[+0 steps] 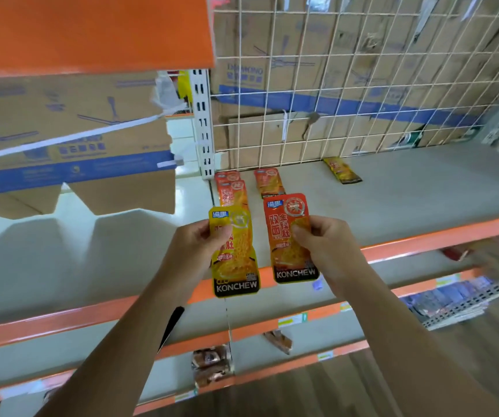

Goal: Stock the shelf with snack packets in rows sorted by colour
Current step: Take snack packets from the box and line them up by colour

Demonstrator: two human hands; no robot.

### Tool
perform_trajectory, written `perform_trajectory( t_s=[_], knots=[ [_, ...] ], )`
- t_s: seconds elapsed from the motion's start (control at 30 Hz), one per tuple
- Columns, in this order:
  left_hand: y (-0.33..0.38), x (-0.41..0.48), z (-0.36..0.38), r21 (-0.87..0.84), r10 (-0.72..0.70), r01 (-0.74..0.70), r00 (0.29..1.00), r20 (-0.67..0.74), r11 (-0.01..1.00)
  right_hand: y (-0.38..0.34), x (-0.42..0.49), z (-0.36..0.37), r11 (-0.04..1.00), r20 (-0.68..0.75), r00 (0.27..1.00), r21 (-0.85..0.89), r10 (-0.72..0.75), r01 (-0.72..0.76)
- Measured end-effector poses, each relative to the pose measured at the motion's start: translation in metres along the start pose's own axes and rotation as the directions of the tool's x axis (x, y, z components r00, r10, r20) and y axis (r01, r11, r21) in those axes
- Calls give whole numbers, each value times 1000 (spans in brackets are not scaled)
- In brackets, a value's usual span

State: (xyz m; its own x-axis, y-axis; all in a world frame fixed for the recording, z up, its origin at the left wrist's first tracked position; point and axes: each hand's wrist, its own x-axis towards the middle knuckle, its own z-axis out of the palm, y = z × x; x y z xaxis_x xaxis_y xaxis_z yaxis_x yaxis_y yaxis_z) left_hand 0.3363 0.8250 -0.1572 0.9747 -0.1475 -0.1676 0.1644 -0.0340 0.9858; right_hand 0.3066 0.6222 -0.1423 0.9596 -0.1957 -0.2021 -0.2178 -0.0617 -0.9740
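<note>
My left hand [200,245] pinches a yellow packet [236,266] by its edge and my right hand [323,239] pinches a red packet [290,236], both over the front of the shelf [407,191]. The red row [231,191] lies at the back left and one yellow piece [343,170] lies further right (by the wire grid [362,85]). A thin pinch may let a packet fall, or I may lay it in the wrong colour row.

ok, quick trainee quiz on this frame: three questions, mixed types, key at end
1. True or false: the left hand holds a blue packet.
2. The right hand holds which packet? A yellow, B red, C green.
3. Fill in: on the shelf, the lone yellow packet lies to the ____ of the red packets.
Key: 1 false, it grips the near yellow packet; 2 B, the near red packet; 3 right.
</note>
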Motion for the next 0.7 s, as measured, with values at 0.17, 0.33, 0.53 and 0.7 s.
perform_trajectory(
  t_s=[0.17,0.33,0.53,0.7],
  knots=[
    [1,21,20,51,-31,32,999,-10,998,1,25,-21,999,15,1000,50,9,-10],
    [7,46,33,75,-21,17,998,54,997,4,47,-29,997,10,1000,76,17,-18],
    [0,70,35,76,-43,41,999,29,996,9,78,-26,997,-12,1000,75,-5,6],
    [-5,85,40,10,-128,129,989,-68,992,14,109,-22,999,40,999,28,15,-16]
  ],
)
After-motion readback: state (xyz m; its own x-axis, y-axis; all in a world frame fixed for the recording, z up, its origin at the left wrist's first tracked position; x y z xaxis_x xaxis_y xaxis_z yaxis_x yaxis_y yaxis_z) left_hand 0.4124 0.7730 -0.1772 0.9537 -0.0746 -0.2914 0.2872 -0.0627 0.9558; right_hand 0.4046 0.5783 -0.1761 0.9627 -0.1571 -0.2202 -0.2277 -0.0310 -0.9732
